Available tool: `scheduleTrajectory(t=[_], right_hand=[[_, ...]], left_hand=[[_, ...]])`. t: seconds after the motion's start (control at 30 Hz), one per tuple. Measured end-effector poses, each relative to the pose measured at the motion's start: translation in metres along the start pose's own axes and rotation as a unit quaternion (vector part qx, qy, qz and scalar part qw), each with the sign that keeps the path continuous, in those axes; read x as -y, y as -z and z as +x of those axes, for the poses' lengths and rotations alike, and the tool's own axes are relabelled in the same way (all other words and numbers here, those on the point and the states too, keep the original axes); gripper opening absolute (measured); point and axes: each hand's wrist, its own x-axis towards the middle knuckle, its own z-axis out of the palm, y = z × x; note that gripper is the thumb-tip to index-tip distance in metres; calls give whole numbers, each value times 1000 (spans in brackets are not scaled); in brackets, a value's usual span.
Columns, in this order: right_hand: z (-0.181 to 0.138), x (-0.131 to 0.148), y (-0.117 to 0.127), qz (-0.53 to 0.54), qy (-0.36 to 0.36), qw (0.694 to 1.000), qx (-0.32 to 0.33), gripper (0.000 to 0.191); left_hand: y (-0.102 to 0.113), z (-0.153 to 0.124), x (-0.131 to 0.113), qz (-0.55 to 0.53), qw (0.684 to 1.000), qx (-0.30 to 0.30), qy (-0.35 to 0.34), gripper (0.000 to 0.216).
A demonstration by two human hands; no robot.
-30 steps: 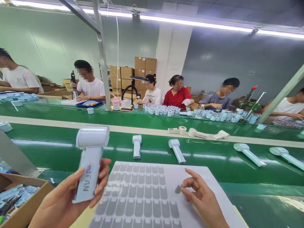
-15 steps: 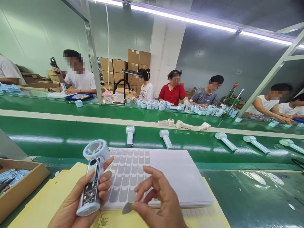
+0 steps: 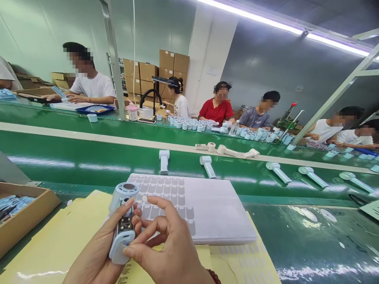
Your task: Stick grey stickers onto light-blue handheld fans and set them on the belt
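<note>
Since half a second ago, the right hand point(image 3: 174, 244) has swung left to meet the handheld fan point(image 3: 126, 224), whose base point(image 3: 118, 252) has tipped up toward the worn camera. From that head view, the left hand point(image 3: 97, 244) has its grip wrapped around the fan, just beside the near left corner of the sticker sheets point(image 3: 214, 211). The right thumb touches the base; whether that grip pinches the grey sticker, I can't tell.

Over to the left, an open cardboard box point(image 3: 29, 227) holds light blue pieces point(image 3: 22, 204) and something dark, hard to make out. Across the green belt point(image 3: 183, 167), a blue tray point(image 3: 102, 112) carries small pale pieces in front of a co-worker point(image 3: 93, 86) in white. Near it stands a pink cup point(image 3: 132, 114), lidded, its contents hidden. Farther right, a clear bottle point(image 3: 235, 129) stands beside crowded light blue fan heads point(image 3: 194, 125). Cardboard cartons point(image 3: 148, 73) rise behind, stacked.
</note>
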Motion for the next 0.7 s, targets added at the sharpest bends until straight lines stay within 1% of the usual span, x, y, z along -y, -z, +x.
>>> scheduleTrajectory(t=[0.1, 0.37, 0.53, 0.7], right_hand=[[2, 1, 0, -10, -2, 1000, 9, 88], [4, -1, 0, -11, -1, 1000, 16, 88], [6, 0, 0, -5, -5, 1000, 19, 88], [8, 2, 1, -2, -16, 1000, 22, 89]], left_hand=[[-2, 1, 0, 12, 1000, -15, -23, 8], [-6, 0, -1, 8, 999, -37, -20, 10], [-5, -1, -3, 10, 999, -35, -22, 8], [-8, -4, -4, 10, 999, -32, -15, 8]])
